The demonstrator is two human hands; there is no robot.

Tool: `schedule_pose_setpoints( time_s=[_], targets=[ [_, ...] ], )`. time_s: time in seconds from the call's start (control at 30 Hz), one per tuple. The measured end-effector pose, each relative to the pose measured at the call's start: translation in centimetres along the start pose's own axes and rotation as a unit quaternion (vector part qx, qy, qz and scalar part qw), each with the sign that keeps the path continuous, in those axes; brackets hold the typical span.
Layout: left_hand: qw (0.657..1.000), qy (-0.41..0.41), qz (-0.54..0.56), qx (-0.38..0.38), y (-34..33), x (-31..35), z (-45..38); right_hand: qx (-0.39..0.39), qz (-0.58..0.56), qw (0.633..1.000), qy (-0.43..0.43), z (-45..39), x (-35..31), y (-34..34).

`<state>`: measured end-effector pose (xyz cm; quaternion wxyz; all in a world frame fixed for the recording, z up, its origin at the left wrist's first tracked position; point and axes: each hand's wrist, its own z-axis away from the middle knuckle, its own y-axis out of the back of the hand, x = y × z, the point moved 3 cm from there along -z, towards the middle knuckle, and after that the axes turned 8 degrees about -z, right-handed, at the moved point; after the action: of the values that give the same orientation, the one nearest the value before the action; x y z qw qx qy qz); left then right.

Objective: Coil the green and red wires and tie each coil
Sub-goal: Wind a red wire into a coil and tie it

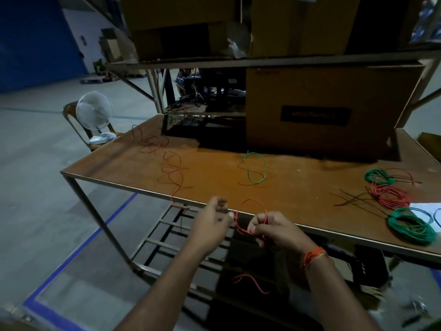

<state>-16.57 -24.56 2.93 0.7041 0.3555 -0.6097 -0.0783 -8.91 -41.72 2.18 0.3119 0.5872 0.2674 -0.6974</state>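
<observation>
Dim warehouse light falls on a long orange-brown wooden table with a metal frame [214, 163], behind which large brown cardboard boxes [322, 103] are stacked on a shelf

At the near edge, a loose red insulated wire [171, 168] is being wound. One small loop of it [250, 206] is pinched in the curled fingers of the right hand [269, 229], which wears an orange thread band at the wrist. The left hand [212, 223] is held just beside it with fingers loosely curled; whether the wire is actually gripped there cannot be told, as the fingertips are blurred. From the hands, the red wire trails away over the left part of the table in untidy curls, and a short end hangs below the edge.

Progress is judged to be partial. At the right end, finished bundles are laid: a green wire coil [410, 226] nearest, a red wire coil [389, 197] beyond it, and a smaller green coil [378, 176] farther back with a few red strands beside it. Thin black cable ties [353, 199] lie close by, touching the red coil. A short loose green wire [256, 167] rests untouched at mid-table, so it and the red length in hand remain to be coiled and tied.

Whether the finished coils carry ties cannot be made out. A white sheet is cut off at the right border, and the shelf's dark contents are unreadable
</observation>
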Motion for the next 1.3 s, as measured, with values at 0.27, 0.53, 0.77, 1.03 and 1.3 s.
schedule_pose_setpoints(
  time_s=[0.27, 0.53, 0.77, 1.03, 1.3],
  targets=[
    [0.862, 0.148, 0.467, -0.132, 0.7, 0.6, -0.2, -0.019, -0.064, 0.996, 0.067, -0.3, -1.1, -1.4],
    [0.836, 0.119, 0.519, -0.133, -0.3, 0.7, 0.5, 0.055, -0.157, 0.981, 0.102, -1.1, -0.7, -3.3],
    [0.832, 0.104, 0.542, -0.064, 1.7, -0.8, -1.1, 0.131, -0.074, 0.981, 0.12, -1.9, 0.6, -4.7],
    [0.904, 0.142, 0.402, -0.03, 4.0, -4.2, -3.9, 0.173, 0.367, 0.895, 0.184, -4.5, -1.1, -8.1],
    [0.991, 0.042, -0.037, 0.121, 10.7, -7.5, -11.1, 0.212, 0.282, 0.924, 0.148, -8.9, -1.5, -9.4]
  ],
)
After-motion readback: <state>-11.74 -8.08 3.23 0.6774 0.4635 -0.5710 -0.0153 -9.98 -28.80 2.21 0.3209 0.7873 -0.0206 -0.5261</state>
